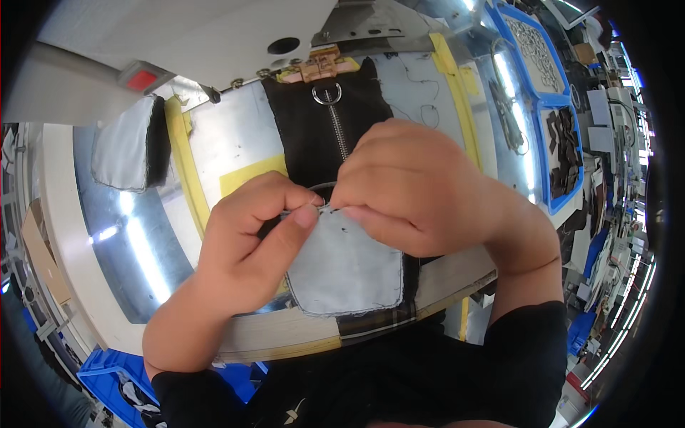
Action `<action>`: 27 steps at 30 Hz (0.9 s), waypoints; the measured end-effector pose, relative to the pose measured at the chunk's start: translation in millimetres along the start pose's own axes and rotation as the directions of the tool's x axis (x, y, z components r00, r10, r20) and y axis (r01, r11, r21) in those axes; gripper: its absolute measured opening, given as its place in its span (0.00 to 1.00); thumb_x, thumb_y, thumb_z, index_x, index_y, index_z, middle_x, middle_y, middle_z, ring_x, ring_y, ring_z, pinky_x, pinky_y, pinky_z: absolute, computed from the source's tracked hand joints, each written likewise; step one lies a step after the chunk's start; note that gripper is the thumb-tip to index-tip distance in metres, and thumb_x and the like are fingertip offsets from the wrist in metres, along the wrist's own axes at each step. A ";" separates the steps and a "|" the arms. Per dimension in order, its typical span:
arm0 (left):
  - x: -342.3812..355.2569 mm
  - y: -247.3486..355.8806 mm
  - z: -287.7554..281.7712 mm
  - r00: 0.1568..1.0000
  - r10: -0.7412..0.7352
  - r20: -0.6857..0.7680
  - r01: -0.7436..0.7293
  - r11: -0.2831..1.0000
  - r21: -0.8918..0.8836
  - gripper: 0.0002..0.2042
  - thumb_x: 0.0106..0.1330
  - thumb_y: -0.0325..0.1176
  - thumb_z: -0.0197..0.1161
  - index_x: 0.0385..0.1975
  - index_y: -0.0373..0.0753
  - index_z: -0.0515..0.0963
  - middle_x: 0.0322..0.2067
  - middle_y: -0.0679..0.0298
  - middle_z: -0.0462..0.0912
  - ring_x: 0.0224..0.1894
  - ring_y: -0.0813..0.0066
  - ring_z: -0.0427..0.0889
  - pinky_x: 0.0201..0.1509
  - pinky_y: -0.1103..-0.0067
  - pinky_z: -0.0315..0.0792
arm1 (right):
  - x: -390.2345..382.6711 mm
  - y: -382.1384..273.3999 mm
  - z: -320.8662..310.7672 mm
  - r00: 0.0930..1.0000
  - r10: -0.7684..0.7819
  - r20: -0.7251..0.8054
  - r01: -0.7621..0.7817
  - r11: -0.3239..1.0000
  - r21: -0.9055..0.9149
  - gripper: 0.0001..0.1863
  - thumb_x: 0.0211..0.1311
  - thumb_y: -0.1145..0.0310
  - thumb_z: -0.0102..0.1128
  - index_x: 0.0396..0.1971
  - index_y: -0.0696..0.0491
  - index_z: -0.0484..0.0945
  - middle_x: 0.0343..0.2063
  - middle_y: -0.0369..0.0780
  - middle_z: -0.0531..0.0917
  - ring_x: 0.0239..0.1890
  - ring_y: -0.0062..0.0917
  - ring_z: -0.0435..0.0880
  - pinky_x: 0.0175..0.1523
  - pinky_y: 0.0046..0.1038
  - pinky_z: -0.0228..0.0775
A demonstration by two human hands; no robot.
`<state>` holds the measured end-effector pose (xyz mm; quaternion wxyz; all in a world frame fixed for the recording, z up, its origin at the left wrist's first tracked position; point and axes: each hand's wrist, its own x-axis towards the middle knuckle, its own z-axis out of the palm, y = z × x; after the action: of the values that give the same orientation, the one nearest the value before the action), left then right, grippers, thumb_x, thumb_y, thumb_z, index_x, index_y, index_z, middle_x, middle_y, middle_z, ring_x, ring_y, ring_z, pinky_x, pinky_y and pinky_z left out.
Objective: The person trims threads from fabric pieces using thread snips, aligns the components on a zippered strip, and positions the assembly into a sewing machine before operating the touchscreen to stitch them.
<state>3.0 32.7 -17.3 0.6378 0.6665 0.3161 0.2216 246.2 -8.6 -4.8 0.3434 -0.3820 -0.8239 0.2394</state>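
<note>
A black fabric piece (pixel 303 135) lies on the machine bed, with a silvery zipper (pixel 338 132) down its middle and a metal D-ring (pixel 316 98) near its far end. On the near side, a pale grey, black-backed fabric panel (pixel 346 274) hangs toward the table's front edge. My left hand (pixel 250 235) pinches the panel's upper edge between thumb and forefinger. Right beside it, my right hand (pixel 421 189) is closed on the same edge, its fingers curled. A thin thread or cord seems to show between the fingertips. The right hand hides part of the zipper.
Above the bed looms a sewing machine head (pixel 185 43), with a brass-coloured clamp (pixel 319 65) at the black fabric's far end. Grey-and-black panels (pixel 125 146) lie at left. Blue trays at right hold small metal parts (pixel 535 53) and dark strips (pixel 564 150). A blue crate (pixel 107 374) stands lower left.
</note>
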 end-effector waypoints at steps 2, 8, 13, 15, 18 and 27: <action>0.1 1.2 -0.1 1.000 -0.011 0.003 0.011 1.000 -0.009 0.04 0.70 0.22 0.60 0.39 0.31 0.81 0.31 0.61 0.78 0.33 0.72 0.76 0.39 0.77 0.69 | -0.9 -2.2 0.9 0.994 -0.096 -0.047 0.089 0.989 -0.118 0.08 0.52 0.76 0.66 0.34 0.55 0.81 0.28 0.36 0.80 0.32 0.32 0.80 0.35 0.30 0.72; -0.1 1.7 0.5 1.000 -0.005 0.013 0.005 1.000 0.022 0.04 0.69 0.22 0.61 0.38 0.31 0.82 0.28 0.62 0.78 0.33 0.69 0.75 0.40 0.75 0.69 | -1.2 -14.2 -6.5 0.982 -0.179 0.051 0.186 0.914 -0.362 0.12 0.41 0.74 0.70 0.30 0.58 0.83 0.27 0.39 0.81 0.31 0.31 0.82 0.33 0.30 0.73; 0.7 2.3 1.8 1.000 0.016 0.013 -0.016 0.999 0.043 0.04 0.69 0.22 0.61 0.37 0.30 0.82 0.27 0.60 0.78 0.32 0.67 0.75 0.40 0.74 0.69 | -0.8 -22.8 -10.5 0.979 -0.118 0.165 0.180 0.879 -0.441 0.12 0.40 0.72 0.67 0.30 0.58 0.83 0.26 0.38 0.79 0.28 0.29 0.79 0.29 0.27 0.66; 0.8 3.4 2.2 1.000 0.011 0.011 -0.011 0.999 0.043 0.04 0.69 0.22 0.61 0.37 0.30 0.82 0.28 0.60 0.79 0.33 0.67 0.75 0.40 0.74 0.69 | -0.7 -24.5 -9.3 0.979 -0.119 0.166 0.182 0.876 -0.446 0.13 0.39 0.72 0.67 0.30 0.58 0.83 0.26 0.37 0.79 0.28 0.28 0.78 0.29 0.27 0.65; 0.9 3.1 2.0 1.000 0.015 0.009 -0.016 0.999 0.046 0.04 0.69 0.22 0.61 0.37 0.30 0.82 0.28 0.60 0.80 0.33 0.67 0.76 0.40 0.73 0.69 | -0.9 -25.9 -7.2 0.978 -0.124 0.169 0.190 0.864 -0.466 0.14 0.38 0.72 0.67 0.30 0.59 0.82 0.25 0.37 0.78 0.27 0.28 0.77 0.28 0.27 0.64; 0.7 4.4 3.8 1.000 -0.019 -0.015 0.019 0.999 0.028 0.03 0.68 0.22 0.62 0.36 0.31 0.82 0.27 0.60 0.79 0.32 0.67 0.76 0.38 0.74 0.69 | -1.0 -27.2 -3.6 0.987 -0.091 0.129 0.141 0.873 -0.466 0.12 0.37 0.76 0.65 0.27 0.59 0.79 0.24 0.38 0.76 0.25 0.29 0.76 0.26 0.28 0.64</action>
<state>6.8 30.5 -13.3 0.6280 0.6706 0.3303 0.2161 236.8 -25.1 15.1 0.2104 -0.3912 -0.8955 0.0292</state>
